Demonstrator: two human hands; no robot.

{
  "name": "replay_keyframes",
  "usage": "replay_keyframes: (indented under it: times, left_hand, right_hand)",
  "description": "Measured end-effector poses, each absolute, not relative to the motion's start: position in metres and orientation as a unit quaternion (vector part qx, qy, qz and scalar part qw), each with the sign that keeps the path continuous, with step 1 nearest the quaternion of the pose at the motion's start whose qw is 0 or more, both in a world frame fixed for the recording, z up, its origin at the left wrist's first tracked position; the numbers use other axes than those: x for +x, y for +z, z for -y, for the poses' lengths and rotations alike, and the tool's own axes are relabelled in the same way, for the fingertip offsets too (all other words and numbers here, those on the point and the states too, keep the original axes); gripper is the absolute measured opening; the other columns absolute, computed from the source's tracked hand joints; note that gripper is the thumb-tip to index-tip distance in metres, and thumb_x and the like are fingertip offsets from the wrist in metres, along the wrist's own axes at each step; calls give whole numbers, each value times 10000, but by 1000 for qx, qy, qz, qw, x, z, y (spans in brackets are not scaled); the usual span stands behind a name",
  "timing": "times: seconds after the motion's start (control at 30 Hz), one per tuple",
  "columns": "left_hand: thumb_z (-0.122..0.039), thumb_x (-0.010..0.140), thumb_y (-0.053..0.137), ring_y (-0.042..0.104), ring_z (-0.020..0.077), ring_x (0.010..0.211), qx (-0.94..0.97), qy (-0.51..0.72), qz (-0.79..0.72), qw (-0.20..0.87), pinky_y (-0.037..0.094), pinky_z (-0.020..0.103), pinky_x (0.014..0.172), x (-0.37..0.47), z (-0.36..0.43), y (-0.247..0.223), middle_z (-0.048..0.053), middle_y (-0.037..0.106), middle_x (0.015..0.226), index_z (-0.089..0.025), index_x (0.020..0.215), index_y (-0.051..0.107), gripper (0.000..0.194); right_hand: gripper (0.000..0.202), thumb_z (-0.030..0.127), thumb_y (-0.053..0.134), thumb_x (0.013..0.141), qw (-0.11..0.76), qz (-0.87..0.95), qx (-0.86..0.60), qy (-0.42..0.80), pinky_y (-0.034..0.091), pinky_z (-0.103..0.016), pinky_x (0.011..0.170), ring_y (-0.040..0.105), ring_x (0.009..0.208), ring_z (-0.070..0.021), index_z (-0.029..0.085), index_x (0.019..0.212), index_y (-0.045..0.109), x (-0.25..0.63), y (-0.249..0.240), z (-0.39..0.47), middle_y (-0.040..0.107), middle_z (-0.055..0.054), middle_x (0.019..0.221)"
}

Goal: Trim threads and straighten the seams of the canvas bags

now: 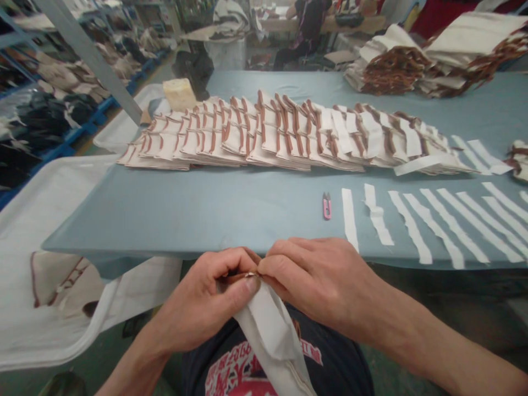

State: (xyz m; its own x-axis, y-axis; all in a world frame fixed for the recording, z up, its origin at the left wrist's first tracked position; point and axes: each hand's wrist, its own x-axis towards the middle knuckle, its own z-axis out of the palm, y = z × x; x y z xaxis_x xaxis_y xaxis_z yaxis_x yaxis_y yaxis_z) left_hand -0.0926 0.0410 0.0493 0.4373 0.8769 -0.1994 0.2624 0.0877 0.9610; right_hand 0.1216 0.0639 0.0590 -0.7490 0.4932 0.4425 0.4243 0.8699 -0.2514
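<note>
Close to my body, just off the table's front edge, both hands meet at the top end of a cream cloth piece that hangs down over my lap. My left hand pinches its edge between thumb and curled fingers. The fingertips of my right hand press together on the same edge, beside the left thumb. A bit of brown shows at the gripped edge; the fingers hide the rest. On the table ahead lie pink thread snips and a white fabric strip.
A long overlapping row of cream pieces with brown trim crosses the blue-grey table. Several white strips lie at right. Folded bundles are stacked at the back right. White bins stand left; a person sits beyond.
</note>
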Motion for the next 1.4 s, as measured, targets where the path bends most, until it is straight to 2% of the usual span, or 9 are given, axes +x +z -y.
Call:
replay_keyframes:
  times: [0.3,0.5,0.77,1.0,1.1,1.17,1.23,1.3,1.4]
  left_hand:
    - [-280,918,554,430,117,641,609,258,-478,578,355,216,552,-86,-38,43,-32,515,702,-179,728,560,216]
    - [-386,895,614,366,98,582,557,273,-467,630,305,205,510,-80,-36,38,-46,462,649,-171,723,547,282]
    - [-440,851,672,335,85,521,514,287,-475,654,268,196,469,-74,-35,28,-53,450,602,-173,726,570,311]
    - [-311,824,630,385,94,538,557,314,-515,571,304,201,493,-70,-40,20,-45,491,599,-165,700,608,192]
    - [-360,852,637,408,104,566,561,317,-496,582,327,211,520,-68,-42,17,-35,508,628,-161,733,612,233]
    - [-363,870,646,411,110,587,576,298,-468,600,329,215,532,-68,-42,20,-31,508,649,-161,754,609,235]
    - [-351,891,641,408,115,609,586,270,-449,618,332,217,539,-71,-43,25,-27,505,677,-164,770,611,225]
    - [-355,924,621,399,119,624,601,246,-431,626,336,218,549,-77,-43,32,-26,498,699,-168,779,616,237]
    - [-353,955,581,430,133,657,641,201,-393,627,355,225,573,-88,-43,41,-10,548,754,-168,895,694,225]
  right_hand:
    - [295,53,467,967,287,919,-268,18,339,-329,535,550,551,-154,169,783,667,117,47,-61,627,4,636]
    - [172,86,470,874,287,896,-307,142,331,-276,536,563,567,-135,182,795,590,122,36,-63,633,3,666]
    - [129,74,534,829,229,869,-294,324,258,-239,526,425,506,-86,201,804,537,130,39,-74,520,71,621]
    - [112,122,567,970,185,879,-299,321,349,-251,592,541,618,-128,182,878,591,135,37,-78,630,12,732]
    - [43,208,588,1003,252,849,-297,358,475,-285,772,654,844,-170,182,983,616,138,35,-78,717,-47,932]
    - [154,304,609,1005,301,829,-289,373,503,-336,887,672,1003,-207,181,1099,615,137,33,-77,733,-92,1084]
    - [293,397,650,975,322,824,-271,380,515,-361,905,676,1036,-225,180,1167,609,133,31,-75,735,-107,1131]
    - [390,456,719,916,320,835,-259,364,513,-375,896,683,942,-220,173,1166,620,129,29,-74,741,-78,1026]
    - [375,477,811,838,298,857,-269,324,485,-365,856,614,712,-171,184,1013,654,125,28,-73,662,27,753]
